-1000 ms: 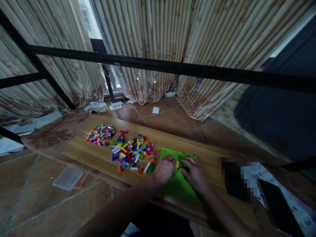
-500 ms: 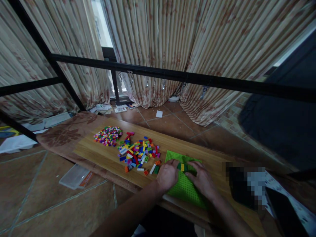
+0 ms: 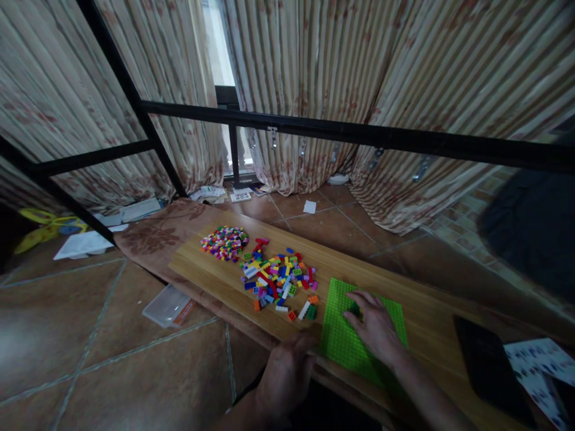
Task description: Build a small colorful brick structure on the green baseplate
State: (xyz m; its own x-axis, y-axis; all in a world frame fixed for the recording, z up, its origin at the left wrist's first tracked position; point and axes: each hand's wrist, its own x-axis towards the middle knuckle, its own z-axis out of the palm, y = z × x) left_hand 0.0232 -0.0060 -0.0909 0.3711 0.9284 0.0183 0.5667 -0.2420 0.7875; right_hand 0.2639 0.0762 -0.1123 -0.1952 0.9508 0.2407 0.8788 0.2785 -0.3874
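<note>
My right hand (image 3: 374, 323) is over the green baseplate (image 3: 338, 342), its thumb and fingers curved around a small green and yellow toy brick build (image 3: 356, 309) on the plate. The hand partly covers the build. At the near edge of the wooden board, my left hand (image 3: 287, 371) is closed, fingers curled down. What it holds, if anything, is hidden. Just beyond it lie a white brick (image 3: 304, 310), a dark green brick (image 3: 311, 312) and an orange-red brick (image 3: 292, 315), left of the baseplate.
Loose mixed bricks (image 3: 278, 275) and a pile of tiny pieces (image 3: 224, 242) lie on the wooden board (image 3: 191, 263). A black tablet-like slab (image 3: 487, 362) and a printed sheet (image 3: 539, 359) are at right. A clear plastic box (image 3: 167, 305) sits on the floor. A black rail (image 3: 314, 124) crosses behind.
My left hand has left the brick build and drawn back to the board's near edge. My right hand now surrounds the build. The view has shifted left.
</note>
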